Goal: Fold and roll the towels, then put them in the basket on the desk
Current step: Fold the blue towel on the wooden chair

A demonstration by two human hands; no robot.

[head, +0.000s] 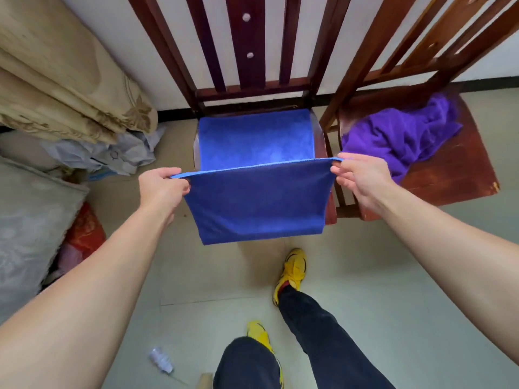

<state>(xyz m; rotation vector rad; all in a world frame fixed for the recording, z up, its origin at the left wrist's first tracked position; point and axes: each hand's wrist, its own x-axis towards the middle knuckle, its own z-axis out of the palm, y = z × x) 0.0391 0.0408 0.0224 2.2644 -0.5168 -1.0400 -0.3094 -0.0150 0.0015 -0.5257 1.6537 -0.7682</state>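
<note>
Blue towel [258, 203]: one, stretched between both hands over the seat of the middle chair [244, 46].
Its lie: the far part lay flat on the seat and reached the chair back; the near part hung straight down from the held line, with its bottom edge clear of the floor [379, 276].
Long axis: the cloth ran away from the person, from the hanging flap to the chair back. The held line ran crosswise, left to right, a little higher at the right.
Left hand [161, 186]: its thumb and curled fingers pinched the towel's left corner.
Right hand [356, 178]: it pinched the right corner between thumb and forefinger, and the other fingers were loosely bent below.
Purple towel [398, 136]: one, crumpled in a heap on the seat of the right chair [463, 175], well apart from both hands.
Towels: two, one blue and one purple.
Chairs: two, dark wood with slatted backs, side by side against the wall.
Shoes: two, yellow, on the floor below the towel, the right shoe [292, 270] ahead of the left shoe [258, 332].
Bottle [161, 360]: one, clear, crushed and lying on the floor at lower left.
</note>
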